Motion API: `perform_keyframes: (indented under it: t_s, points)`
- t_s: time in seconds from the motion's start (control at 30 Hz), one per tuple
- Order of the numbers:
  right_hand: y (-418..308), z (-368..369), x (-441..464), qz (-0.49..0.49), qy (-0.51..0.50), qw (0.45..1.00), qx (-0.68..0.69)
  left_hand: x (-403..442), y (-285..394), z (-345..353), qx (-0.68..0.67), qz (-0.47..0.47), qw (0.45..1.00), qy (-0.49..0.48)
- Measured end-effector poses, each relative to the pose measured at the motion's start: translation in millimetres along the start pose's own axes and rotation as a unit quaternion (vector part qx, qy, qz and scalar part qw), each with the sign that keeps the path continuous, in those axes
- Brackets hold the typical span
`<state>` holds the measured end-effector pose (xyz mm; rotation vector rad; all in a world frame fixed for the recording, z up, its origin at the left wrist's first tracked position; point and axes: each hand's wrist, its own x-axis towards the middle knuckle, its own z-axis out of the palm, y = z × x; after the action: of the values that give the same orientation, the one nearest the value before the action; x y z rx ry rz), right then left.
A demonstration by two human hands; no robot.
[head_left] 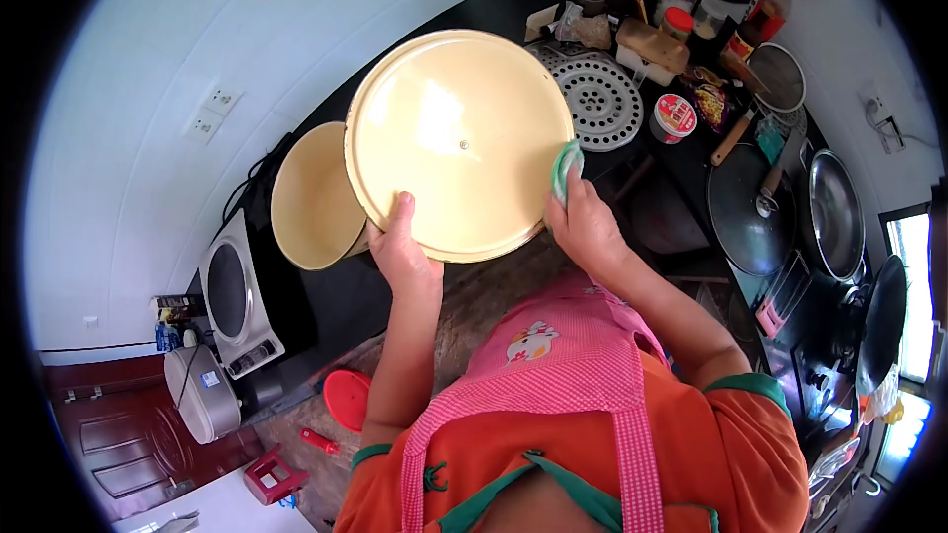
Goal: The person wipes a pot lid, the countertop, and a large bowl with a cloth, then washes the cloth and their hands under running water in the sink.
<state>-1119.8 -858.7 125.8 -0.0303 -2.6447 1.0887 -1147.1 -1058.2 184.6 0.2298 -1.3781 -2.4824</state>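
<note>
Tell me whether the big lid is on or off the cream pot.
Off: the left hand grips the lid, the right hand holds a cloth at its edge, and the pot shows its inside.

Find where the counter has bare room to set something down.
Black counter shows between cream pot and silver appliance, and between wall and lid. Crowded: beyond perforated steamer plate, among jars; around wok.

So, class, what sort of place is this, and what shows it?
Probably a home kitchen: a deep cream enamel-looking pot, a round white perforated metal rack and a dark metal wok show it.
</note>
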Motion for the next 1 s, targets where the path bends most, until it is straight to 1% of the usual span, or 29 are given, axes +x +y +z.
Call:
perform_keyframes:
  t_s: [0.07, 0.17, 0.2, 0.27, 0.3, 0.37, 0.4, 0.47, 0.5, 0.57, 0.63, 0.67, 0.73, 0.77, 0.83, 0.87, 0.9, 0.93, 1.0]
  points:
    - [-6.3, -16.3, -2.7, -0.017, -0.089, 0.993, -0.076, 1.6, -2.8, -3.2, 0.031, 0.035, 0.999, -0.017]
    - [-9.2, -45.4, 16.9, -0.015, -0.027, 1.0, -0.004, 1.7, -2.1, -0.7, -0.011, 0.026, 1.0, 0.001]
    - [-10.0, -49.8, 23.0, -0.069, 0.088, 0.994, 0.012, 1.1, -1.2, 0.0, -0.024, 0.022, 0.999, 0.012]
    - [-21.8, -64.3, 42.7, -0.104, 0.159, 0.982, 0.016, 0.4, 1.9, 2.3, -0.048, 0.014, 0.998, 0.033]
    - [-23.6, -64.1, 53.9, -0.128, 0.201, 0.971, 0.006, -0.6, 2.3, 2.3, -0.027, 0.004, 0.999, 0.024]
    - [-29.0, -55.1, 81.4, -0.198, 0.259, 0.941, -0.087, -6.2, 3.1, 1.3, 0.017, -0.017, 1.0, 0.005]
    - [-27.0, -43.7, 95.2, -0.223, 0.253, 0.936, -0.101, -13.0, 2.4, 3.5, 0.02, -0.002, 1.0, -0.024]
    - [-43.3, -27.4, 104.4, -0.214, 0.243, 0.933, -0.155, -23.4, 0.2, 11.4, 0.02, 0.032, 0.996, -0.08]
    - [-52.7, -19.0, 106.2, -0.208, 0.236, 0.932, -0.182, -22.3, 0.6, 10.9, 0.022, 0.026, 0.997, -0.076]
    - [-71.5, -4.3, 98.1, -0.32, 0.15, 0.932, -0.078, -16.7, 0.0, 11.3, 0.022, 0.017, 0.997, -0.065]
    - [-89.8, 12.4, 72.7, -0.36, 0.076, 0.93, -0.015, -13.0, 2.9, 13.9, 0.012, 0.024, 0.999, -0.047]
    - [-95.2, 14.8, 58.2, -0.367, 0.046, 0.929, 0.006, -11.3, 4.5, 13.3, 0.009, 0.027, 0.999, -0.036]
    - [-98.1, 12.6, 32.0, -0.377, -0.01, 0.925, 0.04, -5.9, 7.1, 6.6, -0.007, 0.032, 0.998, -0.045]
    - [-91.2, 10.2, 19.5, -0.388, -0.035, 0.921, 0.033, -6.0, 8.3, 2.8, -0.011, 0.028, 0.999, -0.042]
    - [-68.7, 5.7, 1.4, -0.414, -0.089, 0.906, 0.019, -3.3, 8.2, 0.6, -0.027, 0.018, 0.999, -0.002]
    - [-58.6, 1.0, -0.3, -0.409, -0.098, 0.907, -0.027, -0.7, 8.3, 0.7, -0.036, 0.014, 0.999, 0.017]
    - [-47.1, -4.8, -2.9, -0.403, -0.108, 0.906, -0.073, 0.4, 8.7, -0.2, -0.04, 0.014, 0.999, 0.015]
    - [-29.5, -7.3, 1.3, -0.395, -0.098, 0.904, -0.131, 1.7, 9.4, -0.9, -0.045, 0.015, 0.999, 0.013]
    - [-4.1, -15.6, 17.5, -0.347, -0.008, 0.924, -0.162, 2.4, 14.4, 2.3, -0.064, 0.007, 0.998, 0.002]
